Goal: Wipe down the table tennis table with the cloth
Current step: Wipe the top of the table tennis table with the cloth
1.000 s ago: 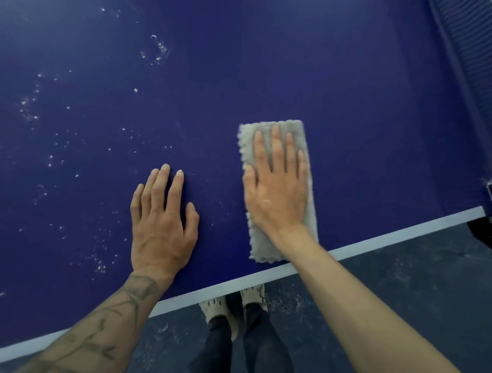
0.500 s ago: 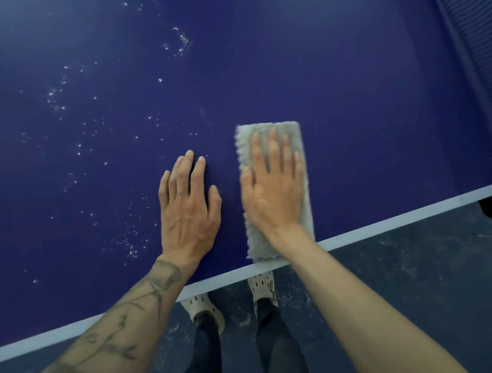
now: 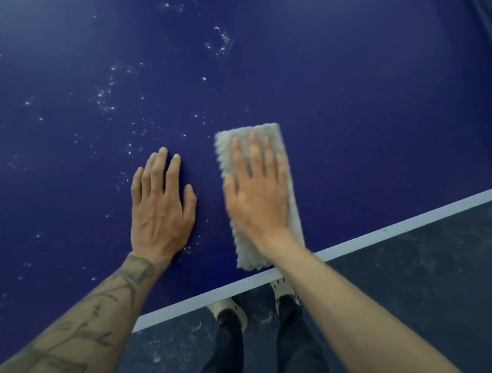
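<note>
While the left hand [image 3: 163, 215] lies flat on the smooth table [image 3: 365, 99], the right hand's [image 3: 258, 203] straight fingers [image 3: 255, 155] press a fluffy cloth [image 3: 249, 255].

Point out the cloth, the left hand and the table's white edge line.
cloth [image 3: 248, 253]: head view, its uncovered near end.
left hand [image 3: 160, 215]: head view, back of the hand.
white edge line [image 3: 393, 228]: head view, a bare stretch toward the right.
</note>
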`<act>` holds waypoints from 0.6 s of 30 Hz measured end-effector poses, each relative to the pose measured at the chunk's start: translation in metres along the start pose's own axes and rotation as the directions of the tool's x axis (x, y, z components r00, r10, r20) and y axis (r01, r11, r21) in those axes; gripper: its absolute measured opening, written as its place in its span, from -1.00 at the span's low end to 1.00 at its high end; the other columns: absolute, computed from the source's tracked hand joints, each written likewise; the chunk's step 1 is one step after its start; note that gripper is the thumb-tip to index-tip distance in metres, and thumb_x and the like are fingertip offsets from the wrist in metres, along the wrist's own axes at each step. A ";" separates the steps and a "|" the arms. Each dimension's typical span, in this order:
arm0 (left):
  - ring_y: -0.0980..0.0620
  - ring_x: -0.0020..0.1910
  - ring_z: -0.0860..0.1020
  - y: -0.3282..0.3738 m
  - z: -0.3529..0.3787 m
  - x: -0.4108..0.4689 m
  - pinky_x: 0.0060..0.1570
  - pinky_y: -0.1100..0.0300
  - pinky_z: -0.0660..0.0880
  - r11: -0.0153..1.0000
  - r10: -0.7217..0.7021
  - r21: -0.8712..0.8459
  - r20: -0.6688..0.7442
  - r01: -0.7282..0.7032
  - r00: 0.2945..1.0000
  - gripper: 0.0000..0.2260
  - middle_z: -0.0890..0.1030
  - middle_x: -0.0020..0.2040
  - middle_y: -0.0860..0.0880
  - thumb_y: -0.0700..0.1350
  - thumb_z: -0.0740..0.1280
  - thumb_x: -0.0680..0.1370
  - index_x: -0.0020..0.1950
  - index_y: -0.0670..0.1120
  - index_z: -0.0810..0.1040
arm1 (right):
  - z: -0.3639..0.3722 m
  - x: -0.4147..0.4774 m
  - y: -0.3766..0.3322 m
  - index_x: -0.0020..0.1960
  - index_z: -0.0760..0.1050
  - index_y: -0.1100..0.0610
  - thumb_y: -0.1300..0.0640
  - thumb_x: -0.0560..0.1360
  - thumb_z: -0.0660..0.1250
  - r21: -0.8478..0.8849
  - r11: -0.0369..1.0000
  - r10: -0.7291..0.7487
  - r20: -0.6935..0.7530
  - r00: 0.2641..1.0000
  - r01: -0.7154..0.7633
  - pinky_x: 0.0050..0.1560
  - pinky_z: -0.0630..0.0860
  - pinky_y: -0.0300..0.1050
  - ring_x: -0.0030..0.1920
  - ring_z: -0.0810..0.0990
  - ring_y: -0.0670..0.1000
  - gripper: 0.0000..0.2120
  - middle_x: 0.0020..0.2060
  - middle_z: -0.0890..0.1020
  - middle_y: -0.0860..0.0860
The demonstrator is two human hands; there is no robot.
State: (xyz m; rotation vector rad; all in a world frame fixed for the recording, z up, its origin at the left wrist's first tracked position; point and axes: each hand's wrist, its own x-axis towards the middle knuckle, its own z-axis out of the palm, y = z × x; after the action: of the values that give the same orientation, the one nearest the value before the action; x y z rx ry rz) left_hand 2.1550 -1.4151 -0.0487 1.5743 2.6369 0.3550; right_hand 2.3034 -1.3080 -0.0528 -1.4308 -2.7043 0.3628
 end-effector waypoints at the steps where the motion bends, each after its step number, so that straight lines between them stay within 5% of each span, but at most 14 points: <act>1: -0.19 0.63 0.22 -0.001 0.002 0.000 0.65 -0.12 0.06 1.000 0.001 -0.007 -0.007 -0.001 1.000 -0.51 0.26 0.64 -0.19 -0.02 0.10 0.71 0.61 -0.19 0.29 | 0.006 -0.015 -0.012 0.75 -0.07 0.05 -0.07 0.74 0.00 0.007 0.996 -0.091 0.005 0.996 0.091 0.69 -0.03 0.21 0.73 -0.13 0.14 -0.37 0.74 -0.08 0.09; 5: -0.17 0.64 0.22 -0.003 0.003 -0.002 0.65 -0.12 0.07 0.999 -0.008 -0.031 -0.014 0.007 1.000 -0.52 0.26 0.64 -0.18 -0.05 0.11 0.70 0.60 -0.19 0.29 | 0.000 -0.051 0.014 0.75 -0.06 0.04 -0.08 0.75 0.02 -0.002 0.984 -0.178 0.058 0.982 0.179 0.70 0.02 0.21 0.73 -0.11 0.10 -0.38 0.74 -0.09 0.05; 12: -0.17 0.65 0.21 -0.003 0.000 0.000 0.65 -0.14 0.07 0.999 -0.015 -0.034 0.019 0.016 1.000 -0.52 0.26 0.64 -0.18 -0.07 0.12 0.69 0.60 -0.19 0.30 | -0.011 0.030 0.016 0.75 -0.16 0.03 -0.09 0.75 -0.09 -0.065 0.980 0.190 0.002 0.982 -0.189 0.70 -0.07 0.21 0.73 -0.16 0.12 -0.38 0.74 -0.13 0.08; 18: -0.17 0.64 0.24 -0.004 -0.001 0.000 0.65 -0.14 0.10 0.999 -0.020 -0.041 0.023 0.020 1.000 -0.52 0.30 0.63 -0.20 -0.10 0.11 0.69 0.60 -0.24 0.31 | 0.005 -0.032 -0.030 0.75 -0.04 0.04 -0.06 0.76 -0.01 -0.009 0.983 -0.180 0.047 0.982 0.181 0.70 0.03 0.20 0.73 -0.10 0.10 -0.40 0.74 -0.07 0.06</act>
State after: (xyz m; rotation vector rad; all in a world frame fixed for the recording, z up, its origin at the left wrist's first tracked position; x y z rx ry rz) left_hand 2.1513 -1.4170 -0.0488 1.5296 2.6091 0.3862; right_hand 2.2969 -1.3518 -0.0492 -1.1806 -2.8495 0.3711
